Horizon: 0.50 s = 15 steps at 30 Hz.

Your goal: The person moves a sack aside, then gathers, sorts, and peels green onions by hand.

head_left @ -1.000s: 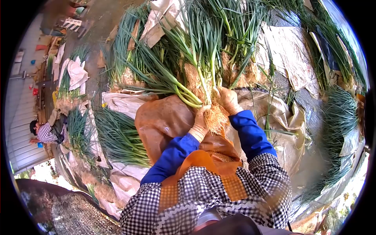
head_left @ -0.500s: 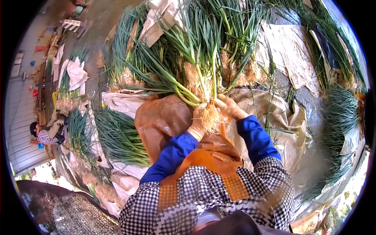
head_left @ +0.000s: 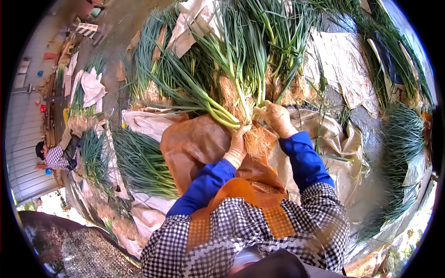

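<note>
My left hand (head_left: 238, 142) is wrapped round the lower stalks of a small bunch of green onions (head_left: 227, 115), just above their pale, stringy roots (head_left: 257, 141). The leaves fan up and to the left, over the pile behind. Closed beside the same bunch, my right hand (head_left: 278, 118) pinches at a green onion stalk with thumb and fingers; the fingertips are partly hidden. Both hands are in tan gloves with blue sleeves above them. A brown-orange apron (head_left: 194, 143) lies under the bunch.
More green onions (head_left: 282, 41) with matted roots are heaped ahead. Another pile (head_left: 143, 162) lies left on pale sacking (head_left: 148, 121). A crumpled tan sheet (head_left: 324, 134) and long rows of green onions (head_left: 401, 143) are at right. Another person (head_left: 56, 156) works at far left.
My right hand has risen slightly along the stalks, away from the roots. My left hand keeps its grip on the bunch, shifted slightly right.
</note>
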Available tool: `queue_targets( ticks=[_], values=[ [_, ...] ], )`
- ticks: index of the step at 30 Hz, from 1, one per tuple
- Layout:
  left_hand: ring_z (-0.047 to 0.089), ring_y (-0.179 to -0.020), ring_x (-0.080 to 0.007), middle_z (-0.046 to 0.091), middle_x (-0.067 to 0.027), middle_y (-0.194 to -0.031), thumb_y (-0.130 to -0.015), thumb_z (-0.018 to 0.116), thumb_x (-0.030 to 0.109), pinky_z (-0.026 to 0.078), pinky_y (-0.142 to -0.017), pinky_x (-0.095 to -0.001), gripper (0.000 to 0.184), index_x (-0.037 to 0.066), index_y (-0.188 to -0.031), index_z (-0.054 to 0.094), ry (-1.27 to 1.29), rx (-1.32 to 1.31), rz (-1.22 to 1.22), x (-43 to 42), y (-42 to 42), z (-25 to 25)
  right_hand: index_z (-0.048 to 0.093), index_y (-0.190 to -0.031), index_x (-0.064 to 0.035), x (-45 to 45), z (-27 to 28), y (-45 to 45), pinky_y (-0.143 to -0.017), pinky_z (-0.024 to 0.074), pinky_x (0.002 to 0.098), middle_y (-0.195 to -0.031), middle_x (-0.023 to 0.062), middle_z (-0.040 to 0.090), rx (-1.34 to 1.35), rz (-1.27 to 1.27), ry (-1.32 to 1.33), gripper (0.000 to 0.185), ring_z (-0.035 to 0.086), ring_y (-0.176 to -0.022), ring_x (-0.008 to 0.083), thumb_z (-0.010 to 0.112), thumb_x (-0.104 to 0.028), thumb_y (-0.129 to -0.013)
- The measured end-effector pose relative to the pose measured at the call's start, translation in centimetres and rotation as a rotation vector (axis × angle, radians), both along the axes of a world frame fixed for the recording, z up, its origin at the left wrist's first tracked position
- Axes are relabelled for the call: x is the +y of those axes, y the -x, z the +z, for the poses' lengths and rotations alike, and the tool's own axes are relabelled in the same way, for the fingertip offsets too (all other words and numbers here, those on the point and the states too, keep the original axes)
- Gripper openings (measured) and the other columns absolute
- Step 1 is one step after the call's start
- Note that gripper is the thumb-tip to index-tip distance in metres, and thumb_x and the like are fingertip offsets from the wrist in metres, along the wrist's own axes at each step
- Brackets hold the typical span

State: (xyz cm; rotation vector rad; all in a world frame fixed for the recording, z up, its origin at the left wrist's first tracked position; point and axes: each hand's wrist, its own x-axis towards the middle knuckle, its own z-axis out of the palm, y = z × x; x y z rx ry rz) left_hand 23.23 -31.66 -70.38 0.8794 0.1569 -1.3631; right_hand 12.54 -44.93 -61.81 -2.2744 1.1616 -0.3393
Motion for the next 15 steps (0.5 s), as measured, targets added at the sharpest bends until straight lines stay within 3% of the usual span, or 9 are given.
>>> queue_targets(
  ticks=[2,4,6,10,12,15],
  values=[
    [0.058,-0.084,-0.0195,0.059,-0.0074,-0.090,-0.076,0.054,0.010,0.049,-0.079,-0.0322,0.027,0.002,-0.102,0.055,-0.007,-0.030,-0.005,-0.3,-0.2,0.1,0.057,-0.079,-0.0037,-1.1,-6.6,-0.1,-0.057,0.0467,0.0364,-0.060,0.0128,0.058,-0.007,0.121,0.149,0.038,0.059,-0.059,0.0289,0.062,-0.041,-0.076],
    [0.057,-0.083,-0.0191,0.058,-0.0070,-0.090,-0.075,0.055,0.009,0.048,-0.078,-0.0319,0.026,0.002,-0.101,0.056,-0.025,-0.020,0.006,0.1,0.0,1.1,0.057,-0.080,-0.0008,-0.8,-8.3,-0.3,-0.059,0.0463,0.0362,-0.061,0.0137,0.057,-0.081,0.140,0.091,0.041,0.059,-0.060,0.0291,0.063,-0.041,-0.075],
    [0.054,-0.083,-0.0142,0.056,-0.0018,-0.091,-0.071,0.058,0.003,0.046,-0.075,-0.0272,0.030,0.004,-0.101,0.055,-0.019,0.015,-0.021,-0.1,0.2,2.0,0.059,-0.082,0.0027,-0.5,-8.8,-0.5,-0.062,0.0454,0.0360,-0.064,0.0160,0.058,-0.422,0.118,-0.464,0.041,0.058,-0.062,0.0305,0.064,-0.038,-0.076],
    [0.054,-0.083,-0.0155,0.056,-0.0036,-0.092,-0.071,0.060,0.003,0.047,-0.076,-0.0286,0.031,0.003,-0.102,0.055,-0.067,-0.043,-0.011,-0.6,0.5,3.8,0.061,-0.084,0.0023,0.5,-6.2,-2.1,-0.064,0.0448,0.0359,-0.070,0.0182,0.060,-0.402,-0.171,-0.489,0.040,0.059,-0.064,0.0321,0.057,-0.037,-0.081],
    [0.055,-0.082,-0.0159,0.056,-0.0042,-0.092,-0.072,0.060,0.003,0.047,-0.075,-0.0289,0.030,0.002,-0.101,0.055,-0.094,-0.051,-0.035,-0.6,0.6,3.9,0.061,-0.085,0.0029,1.3,-4.5,-2.3,-0.064,0.0450,0.0355,-0.073,0.0201,0.060,-0.068,-0.254,-0.336,0.040,0.060,-0.068,0.0309,0.055,-0.037,-0.083],
    [0.056,-0.079,-0.0169,0.057,-0.0054,-0.089,-0.071,0.061,0.003,0.048,-0.074,-0.0298,0.028,0.000,-0.098,0.055,-0.164,0.033,-0.082,-0.7,0.5,3.1,0.060,-0.086,0.0013,2.8,-4.5,-1.1,-0.062,0.0452,0.0364,-0.071,0.0194,0.059,-0.214,-0.095,-0.290,0.035,0.059,-0.071,0.0311,0.054,-0.033,-0.083]
  ],
)
